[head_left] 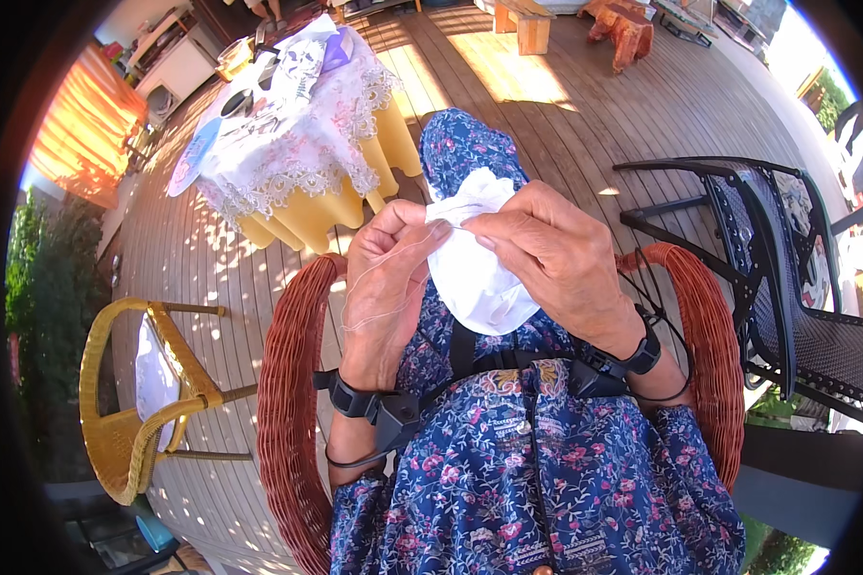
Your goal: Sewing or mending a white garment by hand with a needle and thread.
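Observation:
A small piece of white cloth [484, 286] hangs between my hands above my lap, bunched along a folded upper edge. My left hand [385, 273] pinches the left end of that fold between thumb and fingers. From the other side, my right hand [558, 251] grips the fold, fingertips closed close to my left thumb. A thin pale thread [379, 332] loops loosely over the left hand and wrist. Whether a needle is between the right fingertips is too small to tell. Below the cloth lies my blue floral clothing [508, 455].
My seat has reddish wicker armrests [292, 412] on both sides. Ahead left stands a table with a lace cloth [288, 158], loaded with items. A yellow wicker chair [115, 436] is at left, a black metal chair [772, 249] at right. A wooden stool [523, 24] stands on the plank deck.

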Demonstrator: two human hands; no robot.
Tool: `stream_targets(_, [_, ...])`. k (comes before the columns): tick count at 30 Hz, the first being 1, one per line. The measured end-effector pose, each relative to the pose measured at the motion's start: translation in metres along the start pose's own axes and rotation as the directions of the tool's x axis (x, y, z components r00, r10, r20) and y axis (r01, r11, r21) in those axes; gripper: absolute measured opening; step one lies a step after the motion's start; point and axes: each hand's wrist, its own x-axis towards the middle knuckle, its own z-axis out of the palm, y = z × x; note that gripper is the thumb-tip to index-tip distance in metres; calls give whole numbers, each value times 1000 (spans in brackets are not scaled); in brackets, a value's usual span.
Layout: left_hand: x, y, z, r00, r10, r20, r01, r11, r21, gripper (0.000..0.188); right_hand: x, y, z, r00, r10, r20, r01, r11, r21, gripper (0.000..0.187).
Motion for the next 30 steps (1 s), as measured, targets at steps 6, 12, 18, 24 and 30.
stream_targets(6, [2, -1, -3, 1000, 16, 11, -16, 1000, 20, 3, 3, -1, 1, 1000, 17, -12, -17, 1000, -17, 18])
stream_targets(12, [2, -1, 1, 1000, 18, -12, -18, 999, 49, 4, 2, -1, 0, 1000, 17, -13, -17, 1000, -19, 17])
stream_targets(18, [2, -1, 1, 1000, 20, -18, -19, 998, 52, 4, 2, 1, 0, 1000, 21, -3, -21, 1000, -23, 16])
stream_targets(24, [2, -3, -3, 1000, 28, -10, -28, 998, 65, 4, 2, 1, 1, 1000, 27, 7, -27, 999, -36, 16])
stream_targets(30, [1, -2, 1, 998, 48, -28, -46, 996, 77, 2, 3, 0, 1, 999, 41, 16, -40, 998, -44, 16])
